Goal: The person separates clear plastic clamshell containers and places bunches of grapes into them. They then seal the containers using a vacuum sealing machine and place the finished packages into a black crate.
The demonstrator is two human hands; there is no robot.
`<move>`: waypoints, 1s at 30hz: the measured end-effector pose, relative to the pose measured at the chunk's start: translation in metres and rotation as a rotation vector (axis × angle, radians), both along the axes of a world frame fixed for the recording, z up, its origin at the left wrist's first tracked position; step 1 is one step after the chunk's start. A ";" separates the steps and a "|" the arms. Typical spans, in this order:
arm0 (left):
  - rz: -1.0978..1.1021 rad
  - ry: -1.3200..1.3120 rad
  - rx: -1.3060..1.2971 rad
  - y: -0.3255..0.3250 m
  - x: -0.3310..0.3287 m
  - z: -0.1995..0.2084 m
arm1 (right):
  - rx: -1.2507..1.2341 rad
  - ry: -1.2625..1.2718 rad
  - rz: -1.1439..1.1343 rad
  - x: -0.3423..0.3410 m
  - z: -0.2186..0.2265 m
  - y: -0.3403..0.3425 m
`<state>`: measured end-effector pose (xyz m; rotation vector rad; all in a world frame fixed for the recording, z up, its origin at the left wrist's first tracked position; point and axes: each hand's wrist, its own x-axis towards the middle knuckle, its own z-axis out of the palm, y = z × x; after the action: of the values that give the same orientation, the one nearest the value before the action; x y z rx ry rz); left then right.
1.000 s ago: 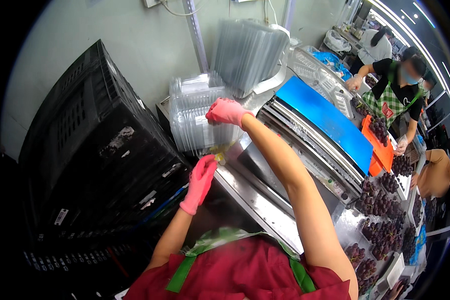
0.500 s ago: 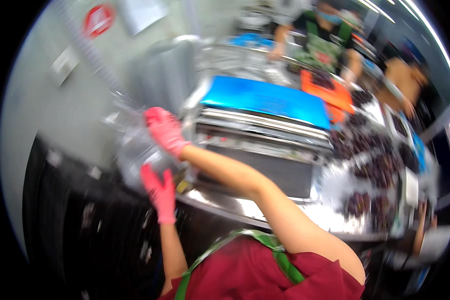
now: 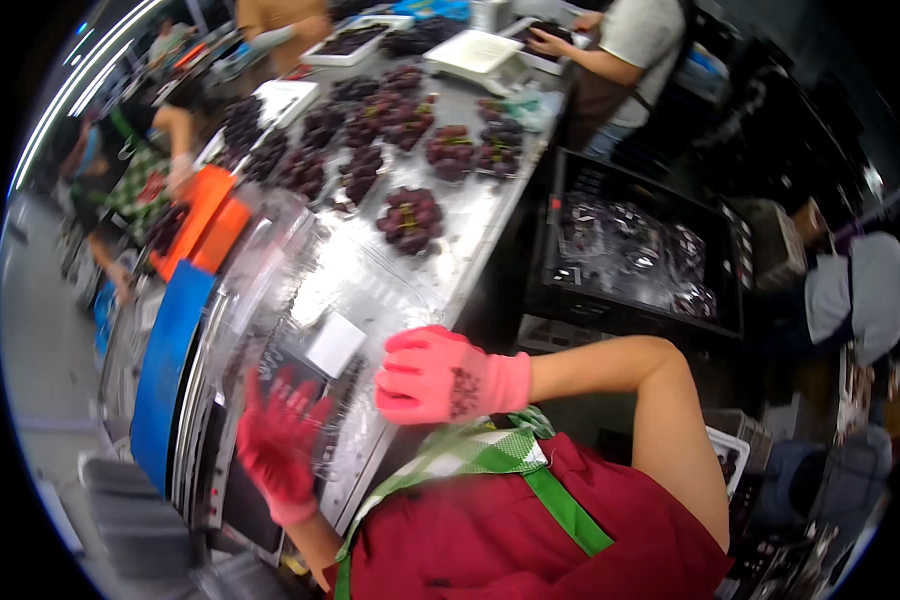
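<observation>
My left hand [image 3: 282,445], in a pink-red glove, is blurred with its fingers spread over the dark surface of the wrapping machine [image 3: 220,470]. To its right my right hand [image 3: 435,378], in a pink glove, has its fingers curled and closed; what they hold, if anything, is hidden. Clear plastic [image 3: 335,440] shows between the two hands, too blurred to tell its shape or whether either hand touches it. A small white square [image 3: 335,345] lies just beyond them. Farther up the metal table, a bunch of dark grapes [image 3: 410,220] sits nearest me.
Several more grape bunches [image 3: 315,170] cover the table beyond. A white scale [image 3: 478,58] stands at the far end. To the right is a black crate [image 3: 650,320] of packed grapes. A blue panel [image 3: 170,370] and orange tray [image 3: 205,220] are left. Co-workers stand around the table.
The view has swung right, from the wall and the clear plastic pile to the grape table. Both hands have left that pile and are now over the table's near edge.
</observation>
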<state>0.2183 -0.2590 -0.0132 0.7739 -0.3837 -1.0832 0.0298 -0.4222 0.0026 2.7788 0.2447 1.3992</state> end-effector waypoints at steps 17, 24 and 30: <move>-0.216 0.165 0.070 -0.204 -0.150 -0.044 | 2.583 -1.122 -0.082 -0.267 -0.384 -0.266; -0.120 0.257 0.160 -0.207 -0.159 -0.052 | 2.170 -1.521 -0.312 -0.222 -0.363 -0.272; -0.110 0.206 0.204 -0.216 -0.168 -0.052 | 2.168 -1.799 -0.125 -0.219 -0.335 -0.286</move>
<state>0.0504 -0.4752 -0.0647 0.8189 -0.1430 -1.3072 -0.1892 -0.7077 -0.3320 0.2974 0.8629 -1.5999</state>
